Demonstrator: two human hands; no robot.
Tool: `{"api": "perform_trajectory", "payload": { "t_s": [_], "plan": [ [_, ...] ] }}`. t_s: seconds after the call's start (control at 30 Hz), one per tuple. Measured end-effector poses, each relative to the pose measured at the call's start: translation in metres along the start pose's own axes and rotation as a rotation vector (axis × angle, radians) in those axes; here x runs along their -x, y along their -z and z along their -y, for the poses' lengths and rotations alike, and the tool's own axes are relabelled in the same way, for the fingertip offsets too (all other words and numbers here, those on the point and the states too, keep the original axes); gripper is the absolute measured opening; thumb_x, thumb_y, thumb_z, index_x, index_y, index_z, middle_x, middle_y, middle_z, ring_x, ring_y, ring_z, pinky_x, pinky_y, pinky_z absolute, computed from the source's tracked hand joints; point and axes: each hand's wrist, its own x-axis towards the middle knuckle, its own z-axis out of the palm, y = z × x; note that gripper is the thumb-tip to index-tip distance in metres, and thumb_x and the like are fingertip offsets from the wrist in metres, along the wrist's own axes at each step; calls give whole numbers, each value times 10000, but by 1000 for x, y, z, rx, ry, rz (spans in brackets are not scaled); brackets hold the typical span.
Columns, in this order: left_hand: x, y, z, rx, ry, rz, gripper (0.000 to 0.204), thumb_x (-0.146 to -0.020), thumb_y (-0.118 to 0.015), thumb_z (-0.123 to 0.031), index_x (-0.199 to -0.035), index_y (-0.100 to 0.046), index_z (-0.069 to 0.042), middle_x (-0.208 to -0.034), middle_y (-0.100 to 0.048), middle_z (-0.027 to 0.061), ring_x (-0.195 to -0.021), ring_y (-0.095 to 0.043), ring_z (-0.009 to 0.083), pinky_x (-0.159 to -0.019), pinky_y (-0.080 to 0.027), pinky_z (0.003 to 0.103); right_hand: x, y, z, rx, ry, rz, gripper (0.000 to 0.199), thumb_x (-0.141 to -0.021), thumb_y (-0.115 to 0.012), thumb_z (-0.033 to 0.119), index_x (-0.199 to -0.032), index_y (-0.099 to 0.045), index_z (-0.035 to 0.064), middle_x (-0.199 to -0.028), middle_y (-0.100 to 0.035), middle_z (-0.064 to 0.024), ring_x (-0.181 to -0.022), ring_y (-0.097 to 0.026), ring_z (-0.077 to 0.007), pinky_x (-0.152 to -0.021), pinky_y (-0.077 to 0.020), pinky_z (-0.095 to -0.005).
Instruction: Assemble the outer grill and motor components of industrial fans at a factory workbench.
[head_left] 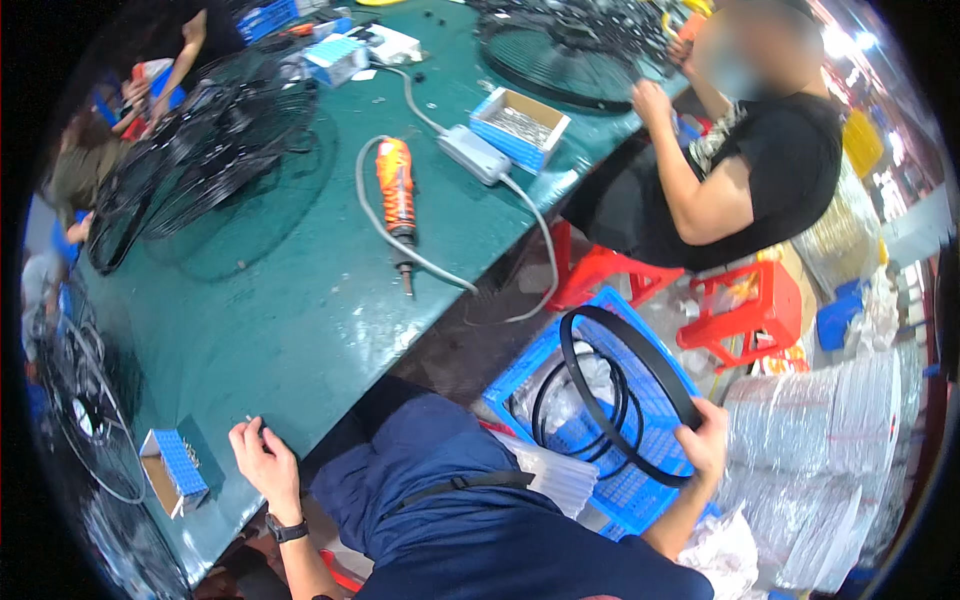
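Observation:
My right hand (705, 440) grips a wide black ring-shaped band (652, 362), held tilted over a blue plastic crate (650, 512). Inside the crate lie thinner black rings (538, 408) and clear plastic bags. At the near edge of the green table (330, 340), the fingers of my left hand (268, 465) are drawn together around something small and dark, too small to name. To the left of that hand sits a small blue-and-white box (178, 468) with metal pieces showing at its side.
An orange electric screwdriver (397, 190) lies on the table beside a grey corded adapter (474, 154) and a box of screws (520, 125). Black wire fan guards (215, 150) are piled at left. A co-worker (760, 170) sits at right, near red stools (745, 312).

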Motion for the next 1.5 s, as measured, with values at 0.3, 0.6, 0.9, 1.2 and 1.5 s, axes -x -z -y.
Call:
{"api": "perform_trajectory", "payload": {
  "t_s": [0.3, 0.6, 0.9, 1.2, 1.5],
  "plan": [
    [2, 18, 7, 216, -16, -121, 161, -722, -584, 35, -883, -596, 24, -903, -566, 166, -836, -573, 335, -725, -477, 393, -19, 142, 67, -870, 655, -188, 610, -688, -706, 273, -1147, -457, -41, -683, -429, -50, -452, -356, -82, -317, -255, -205],
    [-1, 47, -1, 1242, 192, 286, 772, -837, -628, -288, -1474, -241, -88, -1301, -464, 141, -1013, -560, 251, -858, -462, 363, -118, 14, 220, -1882, 758, 712, 419, -825, -561, 137, -1174, -404, -35, -565, -366, 4, -450, -327, -100, -339, -320, -233],
    [5, 104, 32, 1516, 470, -447, 858, -714, -447, 108, -1486, -158, -133, -1073, -448, 111, -500, -401, 81, -369, -323, 195, -44, -196, 304, -1483, 398, 955, 558, -633, -631, 184, -1108, -530, -90, -667, -582, -134, -568, -577, -201, -471, -502, -327],
    [19, 155, 94, 1484, 382, -264, 879, -657, -531, 72, -1468, -220, -66, -1035, -462, 124, -428, -368, 74, -352, -263, 198, -58, -209, 339, -1335, 514, 956, 799, -823, -611, 221, -1468, -188, 13, -1097, -530, -220, -774, -623, -227, -544, -574, -324],
    [-4, 190, 90, 1378, 139, -438, 717, -783, -613, -152, -1423, -329, 4, -1093, -569, 174, -655, -530, 143, -551, -428, 251, -52, -207, 393, -1368, 407, 759, 616, -945, -489, 42, -1485, -234, 195, -719, -475, -14, -416, -363, -43, -310, -339, -192]
  ]
}}
